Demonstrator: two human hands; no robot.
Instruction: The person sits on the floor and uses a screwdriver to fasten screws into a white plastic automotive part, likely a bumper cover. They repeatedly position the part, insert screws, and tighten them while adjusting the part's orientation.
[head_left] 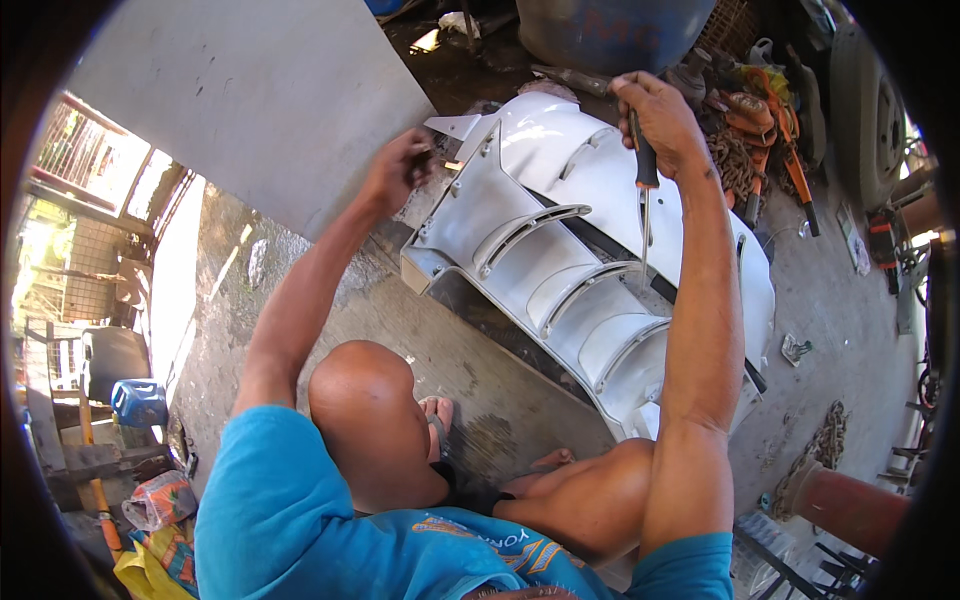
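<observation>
A large white moulded panel (540, 270) with several curved, slotted ribs lies on the ground in front of my knees. It looks like a vehicle body part, but I cannot tell which. My right hand (655, 115) is wrapped round the dark handle of a screwdriver (645, 165), above the panel's right half. The screwdriver's thin shaft points down toward a dark gap between the ribs and the smooth far part; whether its tip touches is unclear. My left hand (402, 170) is closed beside the panel's far left corner. Its fingers are curled, and what they hold, if anything, is hidden.
A grey flat sheet (260, 90) stands at the far left. Behind the panel is a blue drum (610, 35). Chains (735, 165) and orange-handled tools (790, 150) lie at the far right near a wheel (865, 115). A red pipe (850, 505) sits at the near right.
</observation>
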